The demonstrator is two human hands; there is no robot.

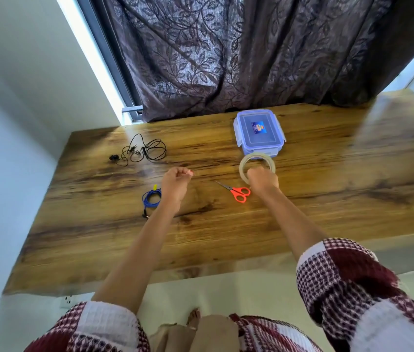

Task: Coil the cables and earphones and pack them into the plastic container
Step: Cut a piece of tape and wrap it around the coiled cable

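A clear plastic container (258, 132) with a blue-rimmed lid clipped shut stands at the back of the wooden table (302, 189). Black earphones (142, 151) lie in a loose tangle at the back left. A blue cable (151, 199), coiled, rests by my left wrist. My right hand (261, 180) grips a roll of clear tape (256, 165) held upright just in front of the container. My left hand (175, 180) hovers over the table with its fingers pinched together; whether it holds a tape end is too fine to tell.
Red-handled scissors (237, 193) lie shut between my hands. A dark patterned curtain (226, 54) hangs behind the table's far edge. A white wall (10, 123) borders the table on the left. The near edge runs below my forearms.
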